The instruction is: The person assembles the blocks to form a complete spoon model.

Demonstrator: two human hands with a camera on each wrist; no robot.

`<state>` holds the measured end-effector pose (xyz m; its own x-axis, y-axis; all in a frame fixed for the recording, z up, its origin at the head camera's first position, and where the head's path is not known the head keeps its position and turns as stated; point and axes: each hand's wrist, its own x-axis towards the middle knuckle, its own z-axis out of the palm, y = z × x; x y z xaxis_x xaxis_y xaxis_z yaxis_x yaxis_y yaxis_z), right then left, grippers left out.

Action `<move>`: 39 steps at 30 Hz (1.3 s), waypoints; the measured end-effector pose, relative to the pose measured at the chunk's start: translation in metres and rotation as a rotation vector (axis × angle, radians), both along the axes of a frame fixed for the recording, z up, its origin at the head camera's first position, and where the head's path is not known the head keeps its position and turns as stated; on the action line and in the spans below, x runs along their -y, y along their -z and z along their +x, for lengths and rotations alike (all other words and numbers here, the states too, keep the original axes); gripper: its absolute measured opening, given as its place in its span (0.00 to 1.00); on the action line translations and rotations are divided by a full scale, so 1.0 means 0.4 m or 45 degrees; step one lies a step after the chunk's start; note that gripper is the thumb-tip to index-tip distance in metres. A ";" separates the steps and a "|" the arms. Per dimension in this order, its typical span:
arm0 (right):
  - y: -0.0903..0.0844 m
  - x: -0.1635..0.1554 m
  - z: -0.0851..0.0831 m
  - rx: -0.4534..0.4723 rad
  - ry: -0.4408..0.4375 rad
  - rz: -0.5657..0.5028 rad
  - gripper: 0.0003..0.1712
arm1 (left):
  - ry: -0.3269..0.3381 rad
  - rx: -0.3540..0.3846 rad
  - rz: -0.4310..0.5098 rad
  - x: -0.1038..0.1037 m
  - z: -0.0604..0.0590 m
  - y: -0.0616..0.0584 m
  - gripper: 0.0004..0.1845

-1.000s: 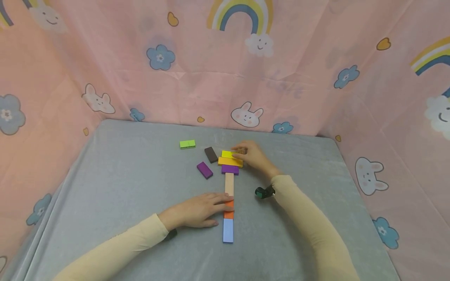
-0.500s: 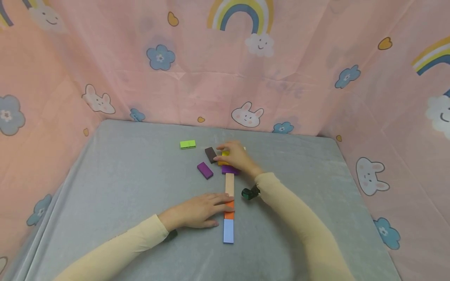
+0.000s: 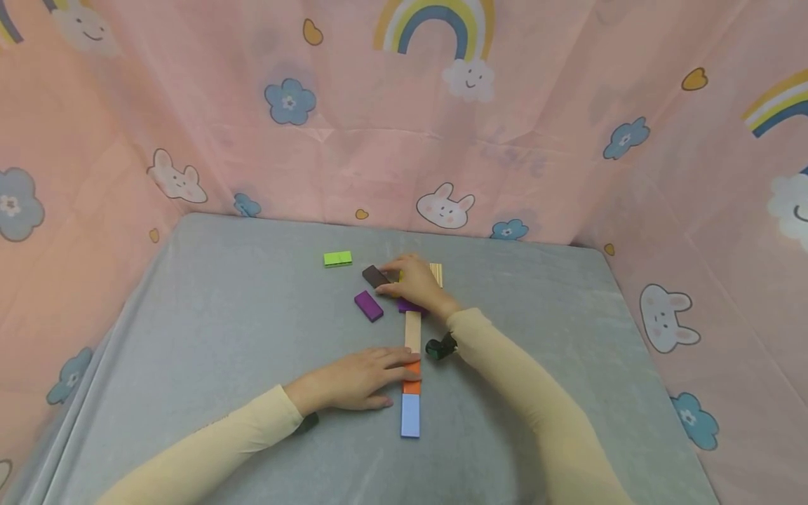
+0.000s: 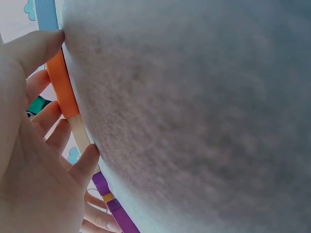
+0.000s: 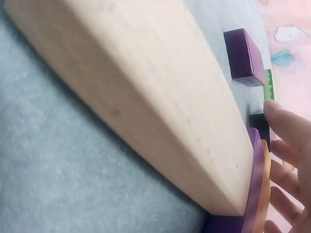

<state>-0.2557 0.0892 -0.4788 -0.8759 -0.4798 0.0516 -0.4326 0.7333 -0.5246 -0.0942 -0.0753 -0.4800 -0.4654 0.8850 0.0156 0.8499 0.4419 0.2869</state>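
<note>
My left hand (image 3: 362, 379) lies with relaxed fingers across an orange block (image 3: 412, 387) in a straight row. A light blue block (image 3: 410, 415) continues the row nearer me and a plain wooden block (image 3: 412, 331) beyond. My right hand (image 3: 416, 282) pinches a dark brown block (image 3: 375, 275) between thumb and fingers, just left of the row's far end. Under that hand, a purple block (image 3: 410, 306) lies crosswise, and an orange-yellow block (image 5: 264, 184) shows behind it in the right wrist view. A yellow block there is mostly hidden by the hand.
Left of the row lies a loose purple block (image 3: 369, 306). Farther back is a lime green block (image 3: 337, 259). A pale striped piece (image 3: 437, 274) shows behind my right hand. The grey cloth-covered table (image 3: 252, 301) ends at a pink patterned curtain (image 3: 353, 168).
My right hand has moved left from the yellow block to the dark brown block, which has turned slightly. The pale striped piece has come into view. My left hand has stayed still.
</note>
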 end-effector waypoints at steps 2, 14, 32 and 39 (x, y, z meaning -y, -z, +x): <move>0.002 0.003 -0.001 -0.010 -0.004 0.010 0.28 | -0.001 -0.004 -0.004 0.000 0.000 0.000 0.30; 0.005 0.007 0.006 -0.006 0.005 -0.009 0.27 | -0.007 -0.006 -0.010 -0.002 0.000 0.003 0.30; 0.002 0.011 0.006 -0.047 0.022 0.020 0.20 | 0.004 -0.015 0.009 -0.002 0.000 0.004 0.30; -0.003 0.011 0.003 -0.047 0.003 -0.012 0.19 | 0.001 0.000 0.007 -0.002 -0.001 0.006 0.31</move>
<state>-0.2547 0.0850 -0.4775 -0.8744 -0.4771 0.0883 -0.4501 0.7294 -0.5151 -0.0946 -0.0745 -0.4822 -0.4645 0.8853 0.0209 0.8504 0.4394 0.2893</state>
